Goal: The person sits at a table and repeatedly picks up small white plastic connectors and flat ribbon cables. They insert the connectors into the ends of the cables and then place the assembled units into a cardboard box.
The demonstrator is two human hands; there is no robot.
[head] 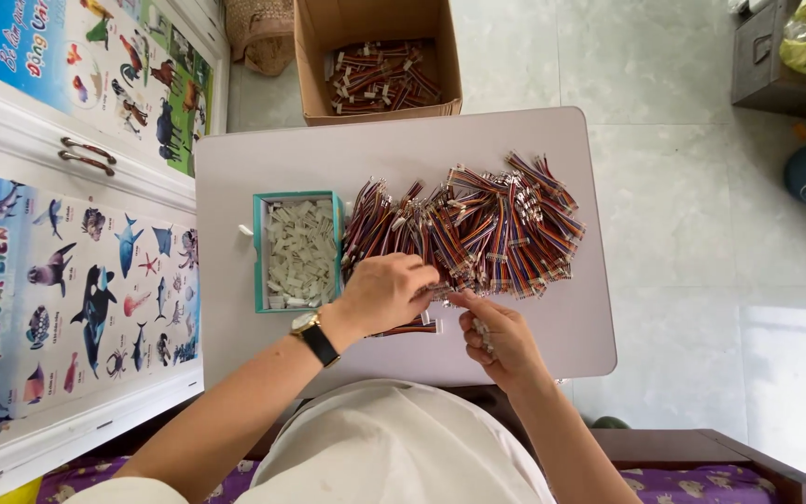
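I'm looking straight down on a small pale table (534,327) in the middle of the frame. My left hand (386,294), with a wristwatch (314,336) on the wrist, sits just left of centre, fingers curled down onto the near edge of a big heap of multicoloured wire bundles (478,229). It's pinching at the lower edge of that heap, knuckles up. Under the left palm, a single short wire bundle (412,327) pokes out to the right, lying on the table; I can't tell whether the hand grips it or just covers it.

My right hand (496,336), just right of centre and lower, is closed around something small and pale, forefinger and thumb pointing up-left toward the left hand's fingertips. The two hands are nearly touching at the heap's lower edge.

To the left of the heap, just beside it, a teal tray (256,252) holds a pile of small white plastic connectors (300,252). At the top centre, beyond the table's far edge, an open cardboard box (314,56) on the floor holds more of the same wire bundles. Down the left side of the frame, white cabinet doors carry colourful animal posters (58,280).
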